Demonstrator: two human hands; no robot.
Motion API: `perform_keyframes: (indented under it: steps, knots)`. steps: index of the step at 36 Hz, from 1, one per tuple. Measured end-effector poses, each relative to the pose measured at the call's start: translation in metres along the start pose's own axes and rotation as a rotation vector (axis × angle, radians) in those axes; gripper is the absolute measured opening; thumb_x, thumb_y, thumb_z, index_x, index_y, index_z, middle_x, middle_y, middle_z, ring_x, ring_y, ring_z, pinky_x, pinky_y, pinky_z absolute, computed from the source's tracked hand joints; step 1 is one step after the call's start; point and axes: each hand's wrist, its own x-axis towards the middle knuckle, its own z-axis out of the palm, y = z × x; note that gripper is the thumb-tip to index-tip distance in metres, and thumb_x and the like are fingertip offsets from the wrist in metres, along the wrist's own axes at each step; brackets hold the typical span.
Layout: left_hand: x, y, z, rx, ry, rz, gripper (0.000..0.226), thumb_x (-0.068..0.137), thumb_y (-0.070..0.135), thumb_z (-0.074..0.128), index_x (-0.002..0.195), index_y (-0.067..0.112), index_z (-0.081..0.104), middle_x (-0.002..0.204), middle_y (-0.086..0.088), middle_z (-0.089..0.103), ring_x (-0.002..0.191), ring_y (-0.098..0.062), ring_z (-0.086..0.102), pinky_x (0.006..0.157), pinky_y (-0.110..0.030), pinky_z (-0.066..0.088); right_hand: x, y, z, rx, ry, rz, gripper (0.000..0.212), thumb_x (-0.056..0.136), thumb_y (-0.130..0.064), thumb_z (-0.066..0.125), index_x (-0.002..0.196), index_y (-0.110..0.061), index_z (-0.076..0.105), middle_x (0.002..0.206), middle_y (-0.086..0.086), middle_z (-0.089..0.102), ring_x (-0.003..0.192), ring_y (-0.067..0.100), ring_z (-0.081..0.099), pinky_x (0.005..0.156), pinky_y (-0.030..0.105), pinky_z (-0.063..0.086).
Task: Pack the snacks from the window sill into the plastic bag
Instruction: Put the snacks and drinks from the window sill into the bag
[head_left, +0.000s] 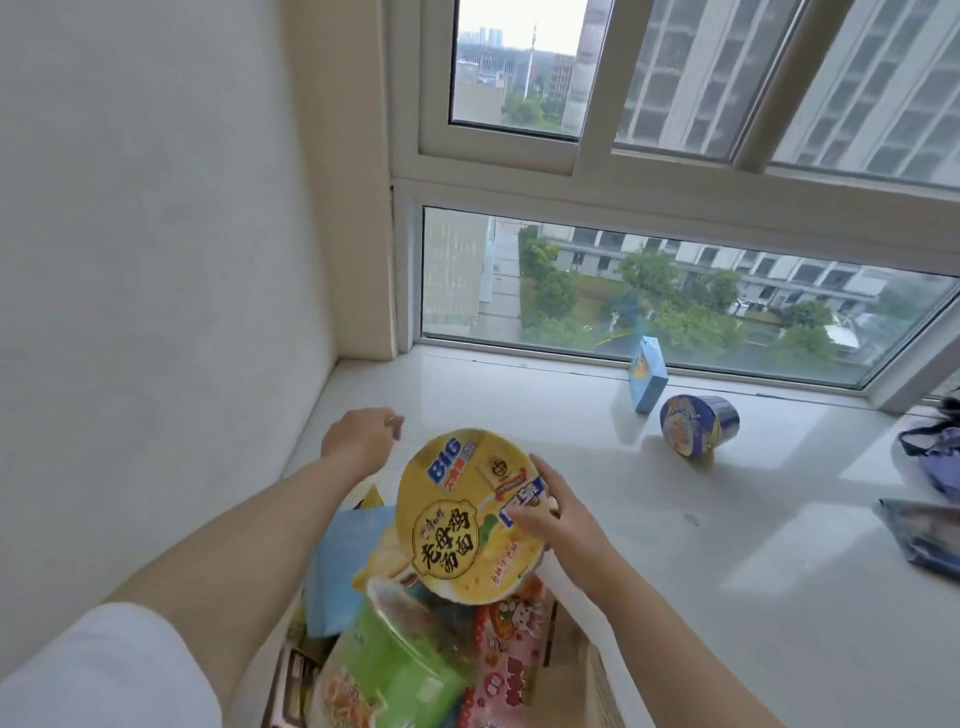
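Over the mouth of the thin clear plastic bag (582, 670), the right hand (561, 525) holds a big round yellow instant-noodle bowl (462, 519), tilted so its glossy printed foil lid faces the camera. Its grip is curled round the bowl's right rim, thumb on the lid and fingers (545, 480) wrapped over the edge. The left hand (358, 441) is raised beside the bowl's upper left, its grip pinched on a small bit of the bag's filmy edge; how tightly, the picture does not show.

Below the bowl, already in the bag, lie a green-lidded round noodle tub (410, 665), a flat pink snack packet with cartoon print (511, 660), a soft pale-blue pouch (343, 566) and part of a yellow crinkled packet (371, 496).

On the smooth, glossy white stone window sill (519, 395), well apart from the hands, a dark blue round noodle cup (698, 425) lies on its side, lid toward the camera. Just beside it, a small light-blue cardboard box (648, 374) stands upright near the glass. At the right edge lie a lavender fabric bag with dark straps (940, 457) and a dark shiny foil packet (924, 535).
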Motion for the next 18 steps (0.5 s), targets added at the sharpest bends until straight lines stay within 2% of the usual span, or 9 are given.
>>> perform_keyframes:
  steps: [2,5,6,8,10,13,15,17,18]
  knots:
    - [0.0,0.008,-0.009,-0.083,0.074,0.051,0.031,0.095,0.025,0.038,0.08,0.02,0.065,0.085,0.0,0.063,0.084,-0.024,0.059,0.074,-0.034,0.045,-0.002,-0.005,0.005,-0.203,-0.01,-0.041,0.104,0.052,-0.053,0.068,0.145,-0.031,0.028,0.132,0.0,0.048,0.117,0.018,0.055,0.097,0.041,0.049]
    - [-0.007,0.019,-0.014,-0.111,0.166,0.175,0.025,0.094,0.018,0.045,0.082,0.018,0.067,0.084,0.005,0.061,0.085,-0.022,0.059,0.075,-0.033,0.043,-0.007,-0.017,0.01,-0.901,0.052,-0.21,0.092,0.06,-0.061,0.057,0.143,-0.048,0.018,0.147,-0.002,0.02,0.131,0.02,0.029,0.11,0.036,0.031]
    - [-0.009,0.021,-0.013,-0.099,0.183,0.216,0.023,0.094,0.018,0.047,0.084,0.018,0.068,0.086,0.004,0.061,0.085,-0.022,0.058,0.074,-0.032,0.042,-0.007,-0.019,0.013,-1.036,0.094,-0.262,0.09,0.064,-0.06,0.056,0.143,-0.049,0.015,0.15,-0.001,0.013,0.132,0.022,0.023,0.11,0.035,0.027]
    - [-0.012,0.022,-0.009,-0.056,0.196,0.263,0.024,0.096,0.021,0.047,0.088,0.017,0.069,0.092,0.001,0.061,0.085,-0.023,0.058,0.07,-0.03,0.038,-0.005,-0.02,0.019,-1.09,0.141,-0.272,0.088,0.069,-0.057,0.058,0.144,-0.047,0.014,0.152,0.002,0.008,0.133,0.024,0.019,0.109,0.033,0.024]
    - [-0.014,0.02,-0.006,-0.041,0.204,0.254,0.026,0.098,0.024,0.045,0.091,0.017,0.069,0.095,0.0,0.058,0.086,-0.024,0.057,0.068,-0.028,0.035,-0.003,-0.018,0.022,-1.075,0.118,-0.257,0.088,0.069,-0.056,0.059,0.144,-0.047,0.014,0.151,0.001,0.006,0.133,0.024,0.017,0.108,0.033,0.026]
    - [-0.016,0.018,-0.002,-0.042,0.223,0.22,0.029,0.099,0.028,0.044,0.092,0.017,0.07,0.096,-0.002,0.057,0.086,-0.026,0.058,0.067,-0.027,0.034,-0.005,-0.016,0.03,-1.158,-0.071,-0.302,0.092,0.059,-0.063,0.055,0.14,-0.051,0.013,0.146,-0.007,0.005,0.131,0.023,0.016,0.106,0.036,0.033]
    - [-0.019,0.021,0.0,-0.052,0.212,0.224,0.03,0.099,0.028,0.043,0.092,0.016,0.07,0.095,-0.002,0.057,0.086,-0.026,0.058,0.067,-0.027,0.034,-0.007,-0.013,0.043,-1.205,-0.188,-0.329,0.092,0.06,-0.061,0.059,0.138,-0.052,0.012,0.145,-0.007,0.007,0.13,0.022,0.014,0.107,0.04,0.032]
    - [-0.024,0.025,0.004,-0.05,0.187,0.242,0.03,0.099,0.028,0.043,0.092,0.015,0.07,0.095,-0.003,0.058,0.087,-0.027,0.058,0.068,-0.028,0.035,0.001,-0.011,0.054,-1.205,-0.162,-0.347,0.085,0.064,-0.061,0.057,0.139,-0.051,0.016,0.148,-0.003,0.01,0.13,0.023,0.016,0.108,0.039,0.027]
    - [-0.026,0.025,0.007,-0.04,0.176,0.249,0.029,0.099,0.028,0.044,0.093,0.016,0.07,0.096,-0.003,0.058,0.088,-0.027,0.059,0.068,-0.029,0.035,0.008,-0.012,0.058,-1.192,-0.109,-0.337,0.083,0.065,-0.065,0.05,0.139,-0.05,0.018,0.15,-0.001,0.011,0.131,0.025,0.017,0.108,0.039,0.024]
